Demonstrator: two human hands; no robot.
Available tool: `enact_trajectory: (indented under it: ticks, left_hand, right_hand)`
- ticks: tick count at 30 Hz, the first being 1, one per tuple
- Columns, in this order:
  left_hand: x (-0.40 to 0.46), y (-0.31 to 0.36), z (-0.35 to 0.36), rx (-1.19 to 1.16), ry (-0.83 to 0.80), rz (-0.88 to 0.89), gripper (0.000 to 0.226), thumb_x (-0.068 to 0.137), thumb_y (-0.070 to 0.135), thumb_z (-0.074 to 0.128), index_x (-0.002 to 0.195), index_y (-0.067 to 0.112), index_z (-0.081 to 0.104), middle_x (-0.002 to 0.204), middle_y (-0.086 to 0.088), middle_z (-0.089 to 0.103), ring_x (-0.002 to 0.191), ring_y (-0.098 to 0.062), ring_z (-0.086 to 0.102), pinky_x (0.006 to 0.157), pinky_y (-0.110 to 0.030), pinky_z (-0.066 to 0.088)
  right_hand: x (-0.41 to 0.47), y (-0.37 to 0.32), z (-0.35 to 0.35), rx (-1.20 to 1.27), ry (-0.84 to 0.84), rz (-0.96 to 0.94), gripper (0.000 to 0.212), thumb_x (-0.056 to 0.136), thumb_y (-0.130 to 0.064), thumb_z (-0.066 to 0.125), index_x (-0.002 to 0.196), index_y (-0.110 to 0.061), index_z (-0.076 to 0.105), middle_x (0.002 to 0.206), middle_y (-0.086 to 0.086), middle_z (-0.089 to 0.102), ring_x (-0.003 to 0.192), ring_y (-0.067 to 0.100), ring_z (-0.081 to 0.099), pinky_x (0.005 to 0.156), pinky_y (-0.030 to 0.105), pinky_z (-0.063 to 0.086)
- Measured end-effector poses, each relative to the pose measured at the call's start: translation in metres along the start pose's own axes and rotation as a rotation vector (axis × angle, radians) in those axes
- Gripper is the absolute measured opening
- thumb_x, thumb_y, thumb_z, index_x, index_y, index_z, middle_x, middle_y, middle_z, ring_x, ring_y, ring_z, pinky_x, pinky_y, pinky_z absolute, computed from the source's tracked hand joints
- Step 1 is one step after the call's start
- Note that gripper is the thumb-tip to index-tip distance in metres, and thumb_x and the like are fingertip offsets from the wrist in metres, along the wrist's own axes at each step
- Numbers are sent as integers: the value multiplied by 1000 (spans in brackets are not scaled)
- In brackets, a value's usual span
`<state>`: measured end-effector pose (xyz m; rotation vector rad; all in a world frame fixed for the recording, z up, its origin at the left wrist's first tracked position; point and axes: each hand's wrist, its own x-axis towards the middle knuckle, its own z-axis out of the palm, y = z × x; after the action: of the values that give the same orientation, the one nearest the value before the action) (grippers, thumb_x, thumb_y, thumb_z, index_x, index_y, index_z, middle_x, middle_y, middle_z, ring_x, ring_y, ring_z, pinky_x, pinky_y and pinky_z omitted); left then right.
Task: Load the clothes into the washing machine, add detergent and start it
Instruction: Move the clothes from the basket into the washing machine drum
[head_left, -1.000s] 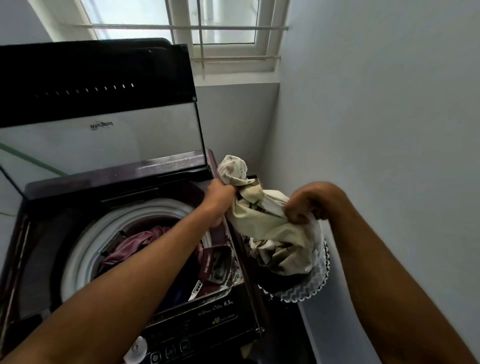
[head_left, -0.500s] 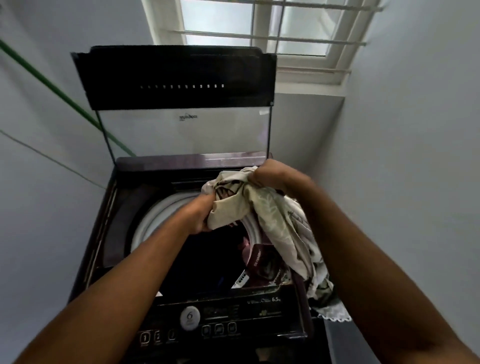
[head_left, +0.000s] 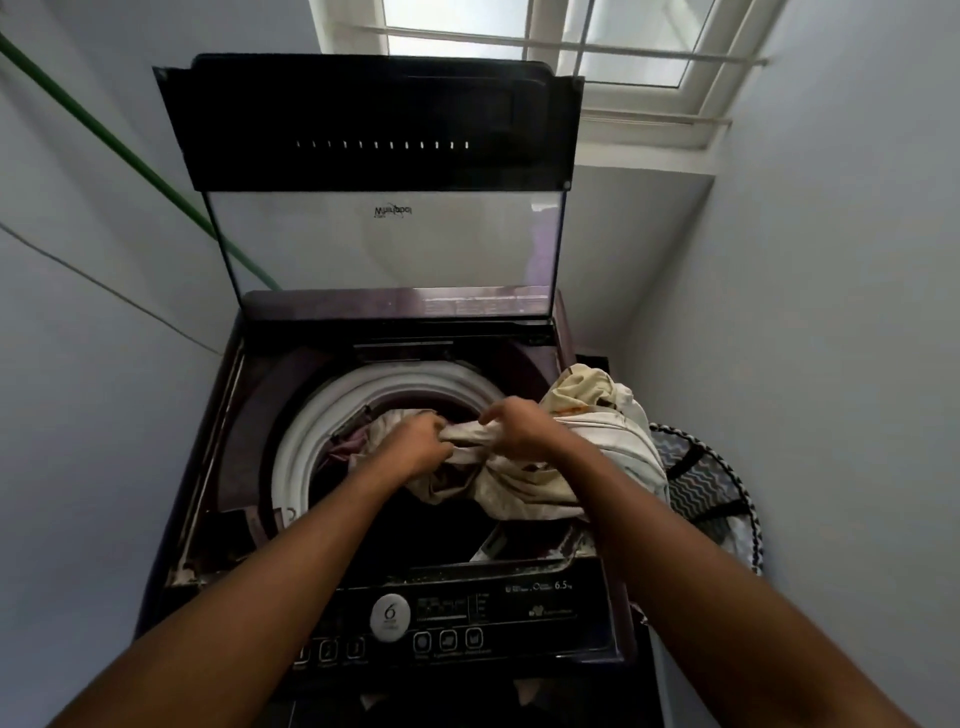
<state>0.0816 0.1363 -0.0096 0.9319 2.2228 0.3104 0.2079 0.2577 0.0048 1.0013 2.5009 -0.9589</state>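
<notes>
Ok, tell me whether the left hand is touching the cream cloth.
Touching. The head view shows the left hand with fingers curled into the cream cloth over the drum.

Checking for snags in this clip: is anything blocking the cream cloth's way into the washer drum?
Nothing visible does. The lid stands open, and both hands hold the cream cloth over the drum opening. Its far part still drapes over the washer's right edge.

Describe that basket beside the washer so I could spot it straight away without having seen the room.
Find the open top-loading washing machine under the window. In the narrow gap between its right side and the wall sits the laundry basket, low on the floor. Its grey zigzag fabric and black-and-white braided rim set it apart from the cream cloth draped next to it.
</notes>
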Motion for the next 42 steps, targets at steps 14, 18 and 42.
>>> enact_trajectory:
  ticks: [14, 18, 42]
  left_hand:
    - [14, 136, 72, 381, -64, 750, 115, 57, 61, 85, 153, 39, 25, 164, -4, 15, 149, -28, 11, 123, -42, 8]
    - [23, 142, 85, 578, -35, 702, 130, 47, 78, 77, 155, 37, 18, 164, -5, 14, 148, -37, 5, 123, -50, -1]
    - [-4, 113, 4, -171, -68, 670, 97, 55, 37, 94, 136, 36, 40, 117, 13, 64, 106, -9, 61, 88, -27, 51]
  right_hand:
    - [-57, 169, -38, -37, -25, 261, 99, 79, -11, 70, 155, -24, 9, 155, 14, 32, 139, 31, 38, 112, 38, 34]
    - [-56, 179, -12, 84, -21, 278, 111, 70, -11, 81, 155, -16, 10, 156, 15, 28, 143, 31, 30, 115, 41, 30]
    - [-67, 46, -119, -41, 99, 156, 18, 51, -27, 55, 59, -10, 54, 62, 7, 58, 57, 25, 52, 49, 29, 38]
